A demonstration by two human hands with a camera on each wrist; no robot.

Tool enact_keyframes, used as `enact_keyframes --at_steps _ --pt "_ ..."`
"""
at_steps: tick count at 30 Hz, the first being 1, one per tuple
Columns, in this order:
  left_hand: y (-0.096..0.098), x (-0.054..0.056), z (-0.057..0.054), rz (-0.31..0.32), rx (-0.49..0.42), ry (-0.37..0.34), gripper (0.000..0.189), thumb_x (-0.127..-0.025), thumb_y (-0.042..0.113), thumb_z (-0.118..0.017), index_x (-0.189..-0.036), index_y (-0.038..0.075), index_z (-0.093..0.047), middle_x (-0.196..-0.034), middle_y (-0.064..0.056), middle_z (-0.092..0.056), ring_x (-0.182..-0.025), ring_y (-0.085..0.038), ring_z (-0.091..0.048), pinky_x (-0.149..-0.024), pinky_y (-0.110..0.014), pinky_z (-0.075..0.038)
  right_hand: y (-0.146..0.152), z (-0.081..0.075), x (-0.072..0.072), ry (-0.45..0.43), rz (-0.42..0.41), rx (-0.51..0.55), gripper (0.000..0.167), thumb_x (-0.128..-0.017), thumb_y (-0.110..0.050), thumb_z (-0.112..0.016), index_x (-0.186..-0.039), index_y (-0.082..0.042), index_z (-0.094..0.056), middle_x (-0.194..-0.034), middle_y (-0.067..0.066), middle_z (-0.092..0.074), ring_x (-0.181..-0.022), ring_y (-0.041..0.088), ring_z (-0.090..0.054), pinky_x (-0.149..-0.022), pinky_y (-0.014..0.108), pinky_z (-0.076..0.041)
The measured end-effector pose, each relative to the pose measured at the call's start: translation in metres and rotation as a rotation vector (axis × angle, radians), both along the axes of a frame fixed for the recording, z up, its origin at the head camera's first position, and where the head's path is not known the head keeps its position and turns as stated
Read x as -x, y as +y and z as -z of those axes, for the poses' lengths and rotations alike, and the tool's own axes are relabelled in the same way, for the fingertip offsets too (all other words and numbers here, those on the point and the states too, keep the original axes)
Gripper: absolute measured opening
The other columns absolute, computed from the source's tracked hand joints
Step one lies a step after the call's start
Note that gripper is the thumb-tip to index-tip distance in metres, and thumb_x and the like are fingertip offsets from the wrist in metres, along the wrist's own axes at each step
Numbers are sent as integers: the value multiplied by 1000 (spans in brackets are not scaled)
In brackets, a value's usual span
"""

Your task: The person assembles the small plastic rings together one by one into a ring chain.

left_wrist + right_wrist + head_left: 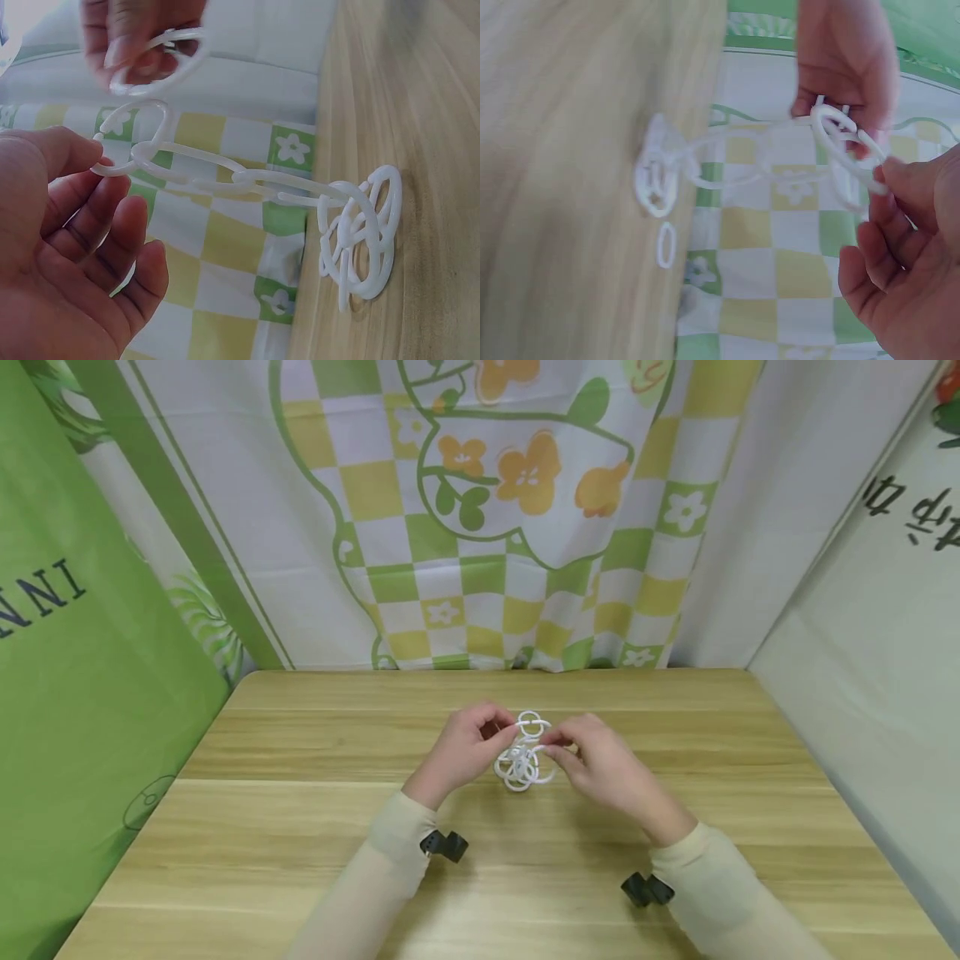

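Note:
Thumb and fingertips of my left hand (468, 747) pinch a white plastic ring (161, 124) with a gap in it. From this ring a chain of white links (206, 182) runs down to a heap of links (384, 255) on the table. My right hand (603, 768) pinches another white ring (840, 146) by its edge, close to the left hand's ring. Whether the two rings are hooked together I cannot tell. In the right wrist view, a single white ring (660, 244) lies on the table apart from the heap.
The wooden table (300, 852) ends at a checked, flower-patterned curtain (420, 585). A green cloth (90, 693) hangs along the left side and a pale one (862, 693) along the right. Small black cameras (453, 846) sit at both wrists.

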State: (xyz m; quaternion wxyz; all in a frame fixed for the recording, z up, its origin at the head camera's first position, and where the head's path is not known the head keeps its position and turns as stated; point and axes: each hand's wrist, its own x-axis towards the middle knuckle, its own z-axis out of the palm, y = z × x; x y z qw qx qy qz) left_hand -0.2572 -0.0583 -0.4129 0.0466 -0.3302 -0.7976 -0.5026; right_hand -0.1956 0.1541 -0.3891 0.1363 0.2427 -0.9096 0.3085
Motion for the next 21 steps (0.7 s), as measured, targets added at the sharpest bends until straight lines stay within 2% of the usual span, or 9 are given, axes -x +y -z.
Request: enact_keyframes --at_steps 3,9,21 --pt "2 -2 -2 19 30 19 6 -93 14 -67 -94 9 -70 -82 5 -61 -69 -11 -54 -60 -26 -48 1 -5 2 81 24 -3 3 -91 -4 -69 -93 -6 -69 -87 0 -65 -82 20 -52 -69 33 -45" --pt "7 -5 -3 86 85 71 6 -94 11 -67 -93 6 -70 -80 3 -58 -67 -10 -53 -59 -24 -47 3 -3 3 213 69 5 5 -89 -1 -69 -92 -3 -66 -85 4 -63 -81 25 -52 -72 36 -41" --pt "9 -7 -4 105 116 76 8 -95 13 -66 -94 7 -69 -80 3 -59 -66 -9 -53 -58 -24 -47 0 -1 3 248 149 35 5 -89 -2 -69 -93 -3 -65 -87 6 -63 -85 23 -50 -75 37 -41"
